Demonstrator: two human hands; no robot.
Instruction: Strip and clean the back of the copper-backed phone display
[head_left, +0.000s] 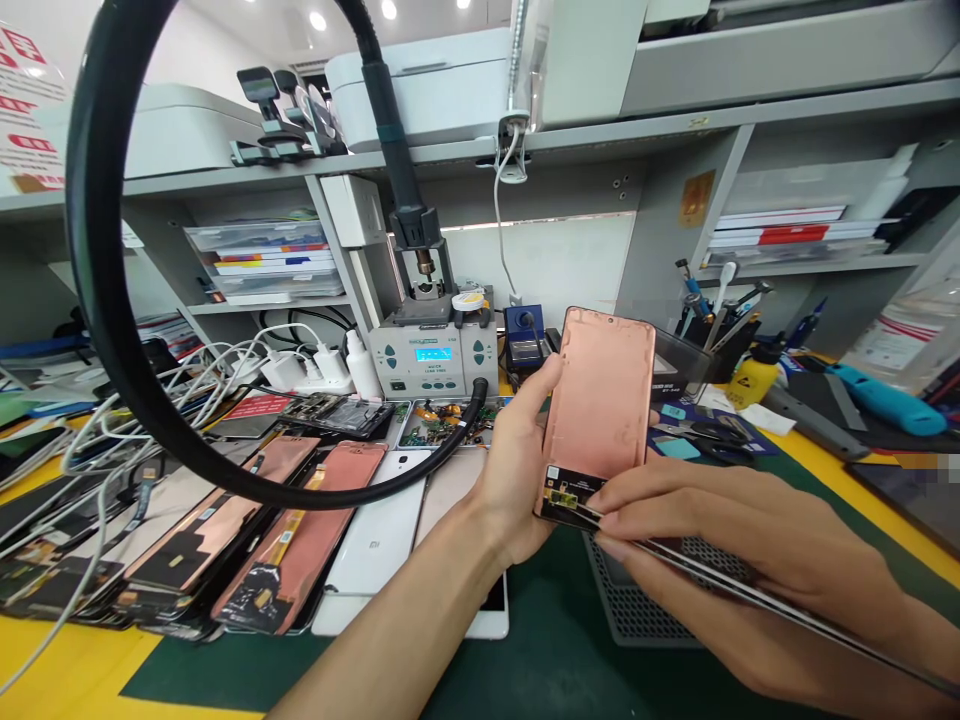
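Observation:
My left hand (517,470) is closed round the left edge of a phone screen panel (598,395), held upright and slightly tilted above the bench. Its back is copper-coloured, with a black strip and a small flex circuit (561,499) at the lower end. In my right hand (735,560) is a pair of thin metal tweezers (750,592), pinched between thumb and fingers. The tweezer tips reach the black strip beside the flex circuit; whether they grip it I cannot tell. Below the panel lies a dark perforated tray (637,610), partly hidden by my right hand.
A hot-air station (433,358) stands behind, its thick black hose (97,250) looping across the left foreground. Several phone screens and a white phone (375,530) lie at left. White cables (105,480) tangle beside them. At right are a tool holder (701,320) and a yellow bottle (752,378).

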